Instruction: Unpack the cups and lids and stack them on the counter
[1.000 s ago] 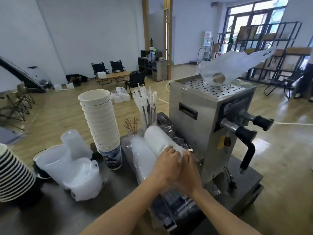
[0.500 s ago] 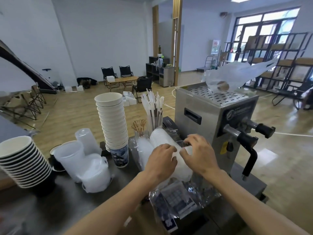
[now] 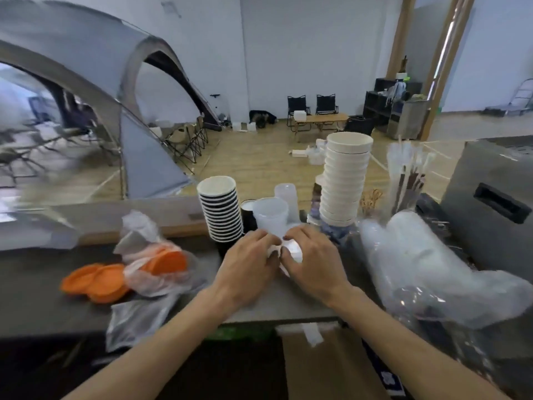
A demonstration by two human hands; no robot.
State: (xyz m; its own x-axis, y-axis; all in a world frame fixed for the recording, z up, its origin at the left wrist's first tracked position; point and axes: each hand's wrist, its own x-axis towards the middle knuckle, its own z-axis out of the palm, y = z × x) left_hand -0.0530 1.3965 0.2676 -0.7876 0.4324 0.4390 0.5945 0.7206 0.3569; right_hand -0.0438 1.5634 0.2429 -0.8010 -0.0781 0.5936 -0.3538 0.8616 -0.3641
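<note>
- Both hands meet at the middle of the counter (image 3: 34, 298): the left hand (image 3: 248, 264) and right hand (image 3: 313, 262) curl their fingers around a small white bundle (image 3: 292, 251) wrapped in plastic, thumbs close together over it. It looks like a pack of lids, but blur hides the detail.
- The bundle lies between the two palms, so neither hand is nearer; its long axis cannot be made out.
- Both forearms reach in from the near edge and converge, wrists low over the counter.
- Just beyond the fingertips stand clear cups (image 3: 269, 215), with a dark-ribbed cup stack (image 3: 220, 209) to their left and a tall white cup stack (image 3: 344, 180) to their right.
- Orange lids (image 3: 95, 281) lie half out of a bag, left.
- A long bagged sleeve (image 3: 418, 261) lies on the right, reaching from far to near.
</note>
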